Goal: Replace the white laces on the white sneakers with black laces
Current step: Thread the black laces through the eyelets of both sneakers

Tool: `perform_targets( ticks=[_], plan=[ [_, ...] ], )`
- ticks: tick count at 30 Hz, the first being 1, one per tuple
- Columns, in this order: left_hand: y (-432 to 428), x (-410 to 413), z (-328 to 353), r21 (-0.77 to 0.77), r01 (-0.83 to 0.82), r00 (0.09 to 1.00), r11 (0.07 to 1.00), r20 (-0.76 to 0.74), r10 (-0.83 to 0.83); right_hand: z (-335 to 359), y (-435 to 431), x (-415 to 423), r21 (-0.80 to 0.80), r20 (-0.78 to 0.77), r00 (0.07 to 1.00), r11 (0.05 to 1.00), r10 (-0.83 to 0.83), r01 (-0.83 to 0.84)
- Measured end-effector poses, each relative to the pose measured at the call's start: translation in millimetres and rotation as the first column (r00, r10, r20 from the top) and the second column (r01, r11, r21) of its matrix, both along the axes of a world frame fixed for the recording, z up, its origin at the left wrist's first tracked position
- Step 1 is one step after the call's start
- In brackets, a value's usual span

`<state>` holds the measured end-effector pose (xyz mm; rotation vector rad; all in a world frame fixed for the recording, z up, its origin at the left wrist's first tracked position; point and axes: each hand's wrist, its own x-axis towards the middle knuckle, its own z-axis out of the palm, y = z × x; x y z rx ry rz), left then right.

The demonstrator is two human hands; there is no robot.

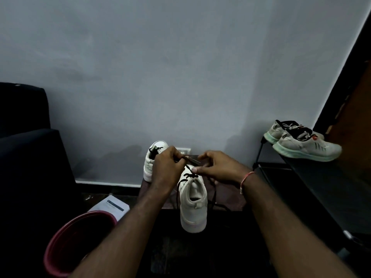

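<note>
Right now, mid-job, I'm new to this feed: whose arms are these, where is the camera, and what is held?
There is no machine: these are a person's two bare arms, seen by one wide camera worn on the head, looking forward and down. The near white sneaker stands on a small dark table, heel toward the camera, partly threaded with a black lace whose loose ends hang down its sides. The left hand pinches one lace end; the right hand seems to pinch the sneaker at its eyelets. Behind stands the second white sneaker, also showing black lacing. Off to the sides: a pair of grey running shoes on a dark rack, a pink bucket and a printed sheet.
</note>
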<state>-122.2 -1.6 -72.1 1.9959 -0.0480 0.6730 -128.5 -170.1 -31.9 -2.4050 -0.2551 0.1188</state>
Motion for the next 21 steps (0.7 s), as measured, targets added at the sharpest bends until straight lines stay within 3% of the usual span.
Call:
perform_targets(
  ticks=[3,6,9,11,13,16,18,21],
  plan=[
    [-6.8,0.9,-2.9,-0.024,0.033,0.999,0.999,-0.007,-0.033,-10.8,3.2,-0.2,-0.122,0.102,0.995,0.992,-0.011,0.024],
    [-17.5,-2.3,0.4,0.002,0.053,0.998,0.999,0.02,-0.053,-15.2,17.6,-4.6,-0.117,0.123,0.991,0.992,0.056,-0.041],
    [-23.9,-6.6,6.3,-0.065,0.295,0.955,0.953,-0.006,-0.296,-21.6,22.9,-5.0,-0.052,0.18,0.983,0.998,0.026,-0.016],
    [-21.4,-6.5,3.2,-0.161,0.43,0.895,0.888,-0.049,-0.442,-22.2,14.3,-4.4,0.145,0.188,0.98,0.989,-0.061,0.034],
    [-14.2,-1.9,-5.6,-0.187,0.421,0.894,0.887,-0.08,-0.441,-22.7,3.5,-5.8,0.398,0.046,0.996,0.916,-0.078,0.054],
    [-13.1,6.9,-24.5,0.042,0.436,0.88,0.899,-0.23,-0.416,-20.3,-15.3,-4.1,0.48,-0.053,0.997,0.874,-0.059,0.077],
    [-24.0,9.9,-33.2,0.217,0.452,0.869,0.865,-0.324,-0.373,-14.8,-27.5,-10.2,0.398,-0.01,0.999,0.916,-0.048,0.048],
    [-38.4,13.3,-37.9,0.334,0.405,0.893,0.851,-0.347,-0.288,-13.4,-45.9,-19.7,0.232,0.106,0.992,0.972,-0.068,0.042]
  ],
)
